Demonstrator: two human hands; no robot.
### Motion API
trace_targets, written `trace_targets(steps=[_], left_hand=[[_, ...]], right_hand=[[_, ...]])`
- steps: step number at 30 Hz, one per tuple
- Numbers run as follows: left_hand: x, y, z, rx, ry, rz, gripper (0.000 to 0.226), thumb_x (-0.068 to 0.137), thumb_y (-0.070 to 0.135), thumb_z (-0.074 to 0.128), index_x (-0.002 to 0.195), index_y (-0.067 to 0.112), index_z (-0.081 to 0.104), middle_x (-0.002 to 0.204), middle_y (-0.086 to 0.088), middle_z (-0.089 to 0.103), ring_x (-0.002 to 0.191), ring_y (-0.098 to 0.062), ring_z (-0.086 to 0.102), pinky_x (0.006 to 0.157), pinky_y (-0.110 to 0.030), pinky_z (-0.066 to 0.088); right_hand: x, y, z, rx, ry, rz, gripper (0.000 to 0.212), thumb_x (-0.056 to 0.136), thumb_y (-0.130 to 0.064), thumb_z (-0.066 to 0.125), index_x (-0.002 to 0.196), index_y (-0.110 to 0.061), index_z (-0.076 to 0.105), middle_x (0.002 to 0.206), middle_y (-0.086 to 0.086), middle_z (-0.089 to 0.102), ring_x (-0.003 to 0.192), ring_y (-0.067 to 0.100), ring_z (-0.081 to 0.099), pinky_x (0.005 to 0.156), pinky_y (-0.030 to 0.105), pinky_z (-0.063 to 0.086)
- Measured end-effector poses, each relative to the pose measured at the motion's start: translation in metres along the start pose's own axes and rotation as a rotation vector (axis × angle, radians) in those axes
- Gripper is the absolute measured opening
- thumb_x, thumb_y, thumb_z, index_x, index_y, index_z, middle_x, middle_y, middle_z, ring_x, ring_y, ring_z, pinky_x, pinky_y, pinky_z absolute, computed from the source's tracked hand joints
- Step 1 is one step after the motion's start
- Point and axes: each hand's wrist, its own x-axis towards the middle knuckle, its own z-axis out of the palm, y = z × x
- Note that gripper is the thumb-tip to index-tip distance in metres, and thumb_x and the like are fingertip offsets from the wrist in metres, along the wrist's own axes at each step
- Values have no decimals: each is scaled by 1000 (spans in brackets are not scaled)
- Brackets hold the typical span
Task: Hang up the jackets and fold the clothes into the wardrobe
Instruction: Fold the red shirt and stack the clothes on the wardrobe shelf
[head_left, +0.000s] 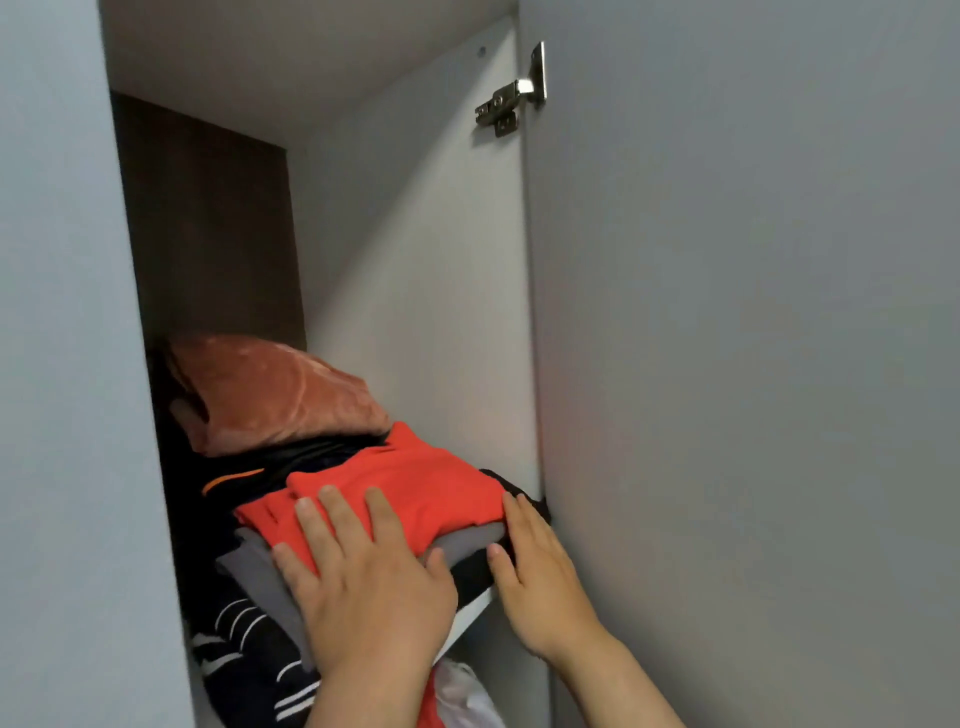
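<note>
Wardrobe open, view into 1 upper compartment. Shelf carries a pile of folded clothes.

Left hand lies palm down on the front of the red garment, the top piece of the front stack. Fingers are straight and spread, the grip wide and flat, pressing and holding nothing.

Right hand is at the right side of the same stack, fingers straight against the edge of the clothes. The thumb touches the black garment at the bottom. Its grip is also wide, nothing pinched.

Under the red garment is a grey garment, then the black one, which sits on the shelf. The stack's right end is just beside the wardrobe's inner wall.

Behind the stack lies a rust-coloured velvety bundle on top of dark clothes with an orange stripe. At lower left a dark garment with white stripes hangs over the shelf front.

Below the shelf a white plastic bag is partly seen. The door stands open at right, with a metal hinge near the top.
</note>
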Motion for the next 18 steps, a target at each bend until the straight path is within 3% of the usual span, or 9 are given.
trace_targets(steps=[2,5,9,14,18], left_hand=[[-8,-5,5,-32,15,94,107,46,49,86,135,0,56,144,-34,43,138,-50,32,107,-65,16],[-22,-13,13,-74,28,217,110,36,39,92,131,-4,58,140,-36,46,132,-53,40,107,-63,20],[-31,-20,11,-149,46,291,101,47,37,89,135,1,56,146,-35,40,137,-50,37,112,-58,16],[-46,-10,-2,-283,-11,272,86,71,37,74,146,7,44,157,-33,22,148,-45,15,120,-52,2],[-88,15,-8,-609,-215,500,74,90,41,60,154,19,28,166,-14,2,153,-26,-8,122,-40,4]], right_hand=[[-28,5,-4,59,-45,76,65,100,-37,45,158,-35,15,159,-23,8,148,-2,10,122,24,16],[-69,5,-10,47,-51,181,63,95,-29,54,153,-33,29,154,-14,34,140,-1,31,113,15,24],[-134,-3,-22,-77,-103,289,59,98,-30,55,152,-29,31,151,-11,37,139,3,35,110,12,26],[-215,-17,-58,-250,-120,366,54,99,-31,54,149,-30,35,145,-14,37,139,3,33,96,-6,8],[-273,-23,-92,-291,-28,465,51,94,-41,53,143,-37,40,134,-25,36,132,-2,37,106,4,20]])
